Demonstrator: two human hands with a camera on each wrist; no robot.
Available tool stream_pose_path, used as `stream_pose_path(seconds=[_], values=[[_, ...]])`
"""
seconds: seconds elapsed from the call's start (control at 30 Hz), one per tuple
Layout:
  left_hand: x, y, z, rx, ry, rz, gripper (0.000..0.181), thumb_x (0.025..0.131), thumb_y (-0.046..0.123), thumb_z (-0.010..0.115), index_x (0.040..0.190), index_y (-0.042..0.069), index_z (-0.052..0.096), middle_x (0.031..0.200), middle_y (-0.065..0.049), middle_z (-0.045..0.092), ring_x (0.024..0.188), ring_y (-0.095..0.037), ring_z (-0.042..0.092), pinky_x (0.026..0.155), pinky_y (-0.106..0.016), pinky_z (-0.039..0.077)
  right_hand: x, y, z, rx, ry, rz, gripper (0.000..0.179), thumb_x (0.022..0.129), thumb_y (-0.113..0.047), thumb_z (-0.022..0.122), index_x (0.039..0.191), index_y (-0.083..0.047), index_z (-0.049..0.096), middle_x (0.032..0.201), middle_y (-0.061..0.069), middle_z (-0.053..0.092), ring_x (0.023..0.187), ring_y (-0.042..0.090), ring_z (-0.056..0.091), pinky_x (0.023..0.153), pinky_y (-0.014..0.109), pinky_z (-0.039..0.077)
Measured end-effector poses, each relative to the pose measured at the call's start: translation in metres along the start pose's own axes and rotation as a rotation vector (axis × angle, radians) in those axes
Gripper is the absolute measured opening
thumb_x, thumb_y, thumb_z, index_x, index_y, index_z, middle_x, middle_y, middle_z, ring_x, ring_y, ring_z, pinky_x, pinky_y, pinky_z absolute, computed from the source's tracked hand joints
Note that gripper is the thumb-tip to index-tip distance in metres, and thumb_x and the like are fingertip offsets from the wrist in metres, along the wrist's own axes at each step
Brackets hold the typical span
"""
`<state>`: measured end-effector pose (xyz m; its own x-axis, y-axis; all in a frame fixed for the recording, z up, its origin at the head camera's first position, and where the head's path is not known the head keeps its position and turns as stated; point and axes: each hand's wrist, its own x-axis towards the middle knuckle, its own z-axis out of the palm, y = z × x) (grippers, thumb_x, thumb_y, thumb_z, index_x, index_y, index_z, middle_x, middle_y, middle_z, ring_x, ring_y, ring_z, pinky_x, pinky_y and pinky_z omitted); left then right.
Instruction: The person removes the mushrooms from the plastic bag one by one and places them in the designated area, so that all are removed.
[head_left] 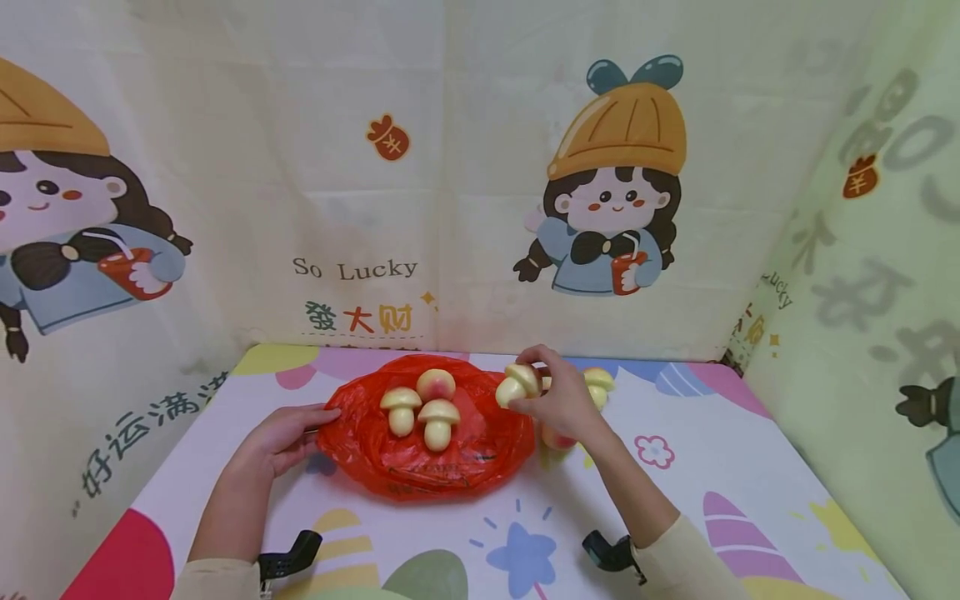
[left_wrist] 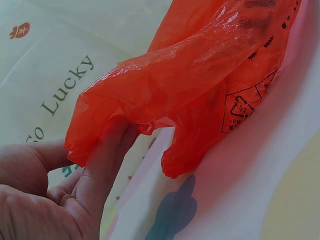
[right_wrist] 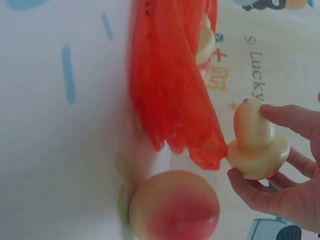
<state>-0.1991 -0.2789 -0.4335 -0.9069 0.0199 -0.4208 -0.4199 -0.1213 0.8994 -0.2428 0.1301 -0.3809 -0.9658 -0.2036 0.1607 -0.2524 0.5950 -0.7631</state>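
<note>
A red plastic bag (head_left: 480,467) lies spread on the table with its mouth up. Inside it rest two cream toy mushrooms (head_left: 438,423) and a round peach (head_left: 437,385) with a pink blush. At the bag's left rim, my left hand (head_left: 281,437) pinches the plastic between thumb and fingers, also seen in the left wrist view. My right hand (head_left: 562,400) holds another toy mushroom (right_wrist: 257,145) at the bag's right edge, thumb on the stem and fingers at the cap. Beneath that hand sits a peach (right_wrist: 175,205) on the table, outside the bag.
Another mushroom (head_left: 598,383) stands beyond my right hand, and a further pale piece is partly hidden behind the fingers. The table (head_left: 600,542) has a colourful printed cover. Printed cloth walls (head_left: 465,192) enclose the back and sides.
</note>
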Motion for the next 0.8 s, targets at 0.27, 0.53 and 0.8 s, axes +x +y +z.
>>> stream_pose_path(seconds=[0.27, 0.53, 0.8], values=[[-0.001, 0.001, 0.000, 0.003, 0.004, -0.013, 0.072, 0.103, 0.022, 0.067, 0.160, -0.002, 0.033, 0.101, 0.002, 0.074, 0.090, -0.014, 0.075, 0.085, -0.029, 0.064, -0.004, 0.007, -0.017, -0.013, 0.024, 0.045, 0.058, 0.080, -0.014, 0.090, 0.129, -0.024, 0.061, 0.130, 0.006, 0.065, 0.119, 0.033, 0.062, 0.083, 0.042, 0.065], [-0.002, 0.001, 0.001, 0.007, -0.003, -0.007, 0.070, 0.103, 0.022, 0.067, 0.160, -0.003, 0.033, 0.101, 0.002, 0.074, 0.090, -0.015, 0.076, 0.085, -0.030, 0.064, -0.011, 0.017, -0.036, -0.025, 0.025, 0.056, 0.059, 0.081, -0.019, 0.090, 0.130, -0.023, 0.059, 0.131, 0.008, 0.065, 0.124, 0.036, 0.061, 0.084, 0.043, 0.065], [-0.001, 0.000, -0.001, 0.002, -0.011, -0.002, 0.070, 0.103, 0.022, 0.067, 0.160, -0.002, 0.033, 0.101, 0.002, 0.074, 0.090, -0.015, 0.076, 0.085, -0.029, 0.064, -0.016, 0.028, -0.052, -0.044, 0.023, 0.042, 0.057, 0.082, -0.020, 0.088, 0.131, -0.022, 0.059, 0.135, 0.008, 0.063, 0.124, 0.036, 0.061, 0.091, 0.045, 0.064]])
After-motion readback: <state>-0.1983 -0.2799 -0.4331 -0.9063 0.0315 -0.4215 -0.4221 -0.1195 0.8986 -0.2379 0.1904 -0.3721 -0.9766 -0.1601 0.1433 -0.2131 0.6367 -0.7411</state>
